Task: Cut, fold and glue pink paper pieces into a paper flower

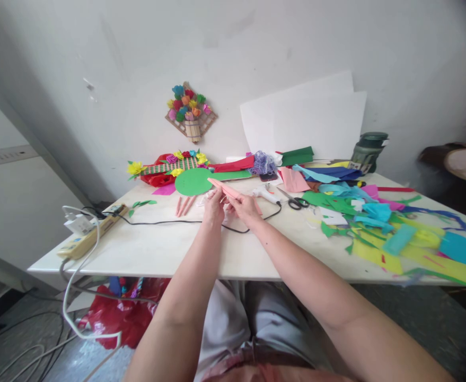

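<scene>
No legible text, label or number anywhere (small marks on the grey panel (2, 155) too blurred).

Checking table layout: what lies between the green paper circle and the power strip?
In the head view, small green paper leaves lie between the green paper circle and the power strip.

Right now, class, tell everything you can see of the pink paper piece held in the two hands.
The pink paper piece is a long, narrow, salmon-pink strip that looks folded or rolled flat. It slants from upper left to lower right above the white table. The left hand and right hand pinch it near its middle; its upper end overlaps the green paper circle.
</scene>
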### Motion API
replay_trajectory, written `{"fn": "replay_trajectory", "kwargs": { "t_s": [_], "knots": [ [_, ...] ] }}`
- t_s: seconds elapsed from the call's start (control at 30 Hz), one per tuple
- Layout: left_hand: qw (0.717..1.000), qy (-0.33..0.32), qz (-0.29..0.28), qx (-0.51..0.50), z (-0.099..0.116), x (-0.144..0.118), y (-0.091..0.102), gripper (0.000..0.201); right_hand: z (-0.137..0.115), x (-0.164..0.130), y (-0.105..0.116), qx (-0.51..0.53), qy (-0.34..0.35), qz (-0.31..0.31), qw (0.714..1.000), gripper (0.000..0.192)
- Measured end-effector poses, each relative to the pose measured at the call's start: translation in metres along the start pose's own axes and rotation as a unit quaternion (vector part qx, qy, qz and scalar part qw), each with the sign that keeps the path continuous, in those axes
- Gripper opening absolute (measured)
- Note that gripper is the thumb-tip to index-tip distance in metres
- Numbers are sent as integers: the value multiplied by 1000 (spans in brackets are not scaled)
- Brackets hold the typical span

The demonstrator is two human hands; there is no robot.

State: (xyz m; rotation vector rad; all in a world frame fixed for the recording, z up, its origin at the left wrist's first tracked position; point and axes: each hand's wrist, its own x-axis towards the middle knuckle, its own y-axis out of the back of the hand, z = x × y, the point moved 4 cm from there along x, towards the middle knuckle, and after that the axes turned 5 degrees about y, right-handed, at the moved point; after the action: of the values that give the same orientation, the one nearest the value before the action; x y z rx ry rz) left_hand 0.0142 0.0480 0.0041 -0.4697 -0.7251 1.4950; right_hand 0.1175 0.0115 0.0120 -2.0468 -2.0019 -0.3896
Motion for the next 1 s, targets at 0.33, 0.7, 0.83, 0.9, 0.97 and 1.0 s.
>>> {"fn": "replay_trajectory", "kwargs": {
  "t_s": [0.33,0.7,0.83,0.9,0.97,1.0],
  "knots": [
    [999,-15,41,-5,5,7,15,17,5,2,2,-60,18,-6,998,19],
    [998,-39,58,11,13,11,21,25,-4,-4,2,-2,-1,-13,1000,18],
    [998,-39,44,20,15,10,22,26,-6,-6,2,4,-11,-14,1000,17],
    [998,-38,44,18,15,11,22,25,-7,-7,1,8,-20,-14,1000,17],
    [998,-36,48,18,16,12,24,24,-9,-9,1,13,-26,-14,999,16],
    [998,-36,52,17,16,13,24,24,-10,-9,1,16,-28,-14,999,16]
  ]
}}
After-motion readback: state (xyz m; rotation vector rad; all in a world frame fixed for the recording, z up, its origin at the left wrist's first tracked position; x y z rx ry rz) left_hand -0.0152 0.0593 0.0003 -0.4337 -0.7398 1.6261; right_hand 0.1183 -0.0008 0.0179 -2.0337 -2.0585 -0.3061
